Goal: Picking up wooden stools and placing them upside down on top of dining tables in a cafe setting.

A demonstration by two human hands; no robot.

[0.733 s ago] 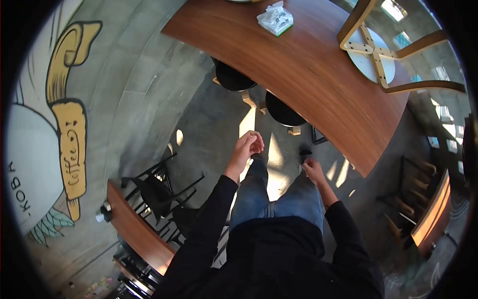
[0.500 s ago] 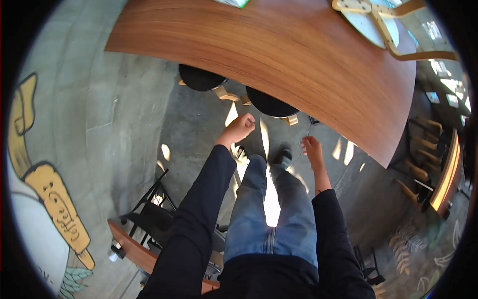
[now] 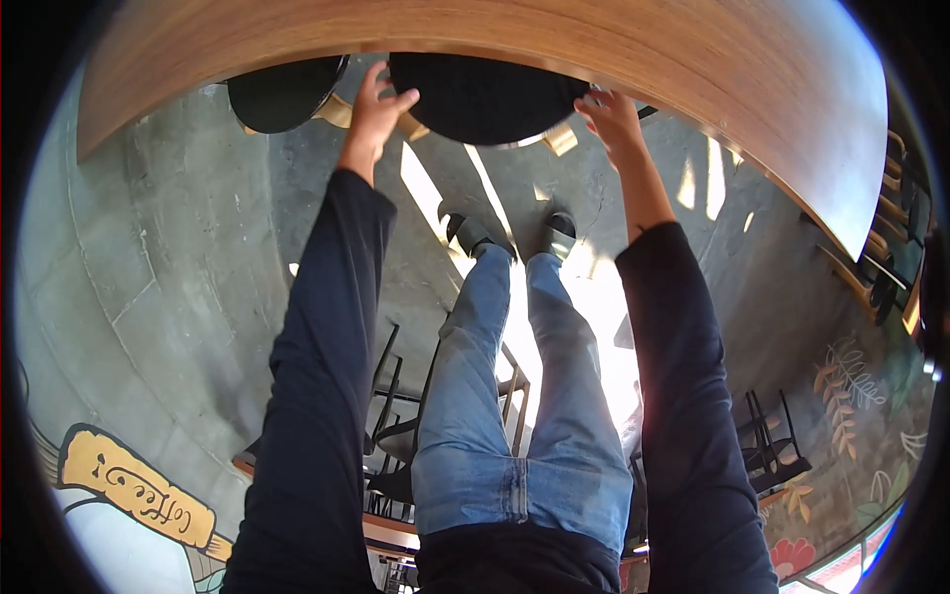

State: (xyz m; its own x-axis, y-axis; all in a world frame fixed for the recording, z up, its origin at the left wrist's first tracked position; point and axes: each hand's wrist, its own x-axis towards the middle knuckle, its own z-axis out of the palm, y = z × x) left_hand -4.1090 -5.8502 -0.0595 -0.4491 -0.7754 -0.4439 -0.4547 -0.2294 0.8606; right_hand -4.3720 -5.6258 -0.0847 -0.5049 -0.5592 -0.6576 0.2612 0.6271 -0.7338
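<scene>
A stool with a round black seat (image 3: 485,99) and pale wooden legs stands partly under the edge of the long wooden table (image 3: 416,30). At the seat's left side is my left hand (image 3: 372,119), its thumb and fingers spread apart. My right hand (image 3: 614,121) is at the seat's right side with fingers apart and slightly bent. Whether either hand touches the seat is hard to tell. A second black stool (image 3: 287,97) is tucked under the table, left of my left hand.
Concrete floor (image 3: 327,208) with bright sun patches lies around my feet. Black chairs (image 3: 396,436) stand behind me on the left, and another black chair (image 3: 774,445) is behind on the right. A painted grey wall (image 3: 129,287) runs along the left.
Both hands have reached forward from above the floor to either side of the stool seat, and their fingers have opened. My view has shifted, with the stool now ahead of me.
</scene>
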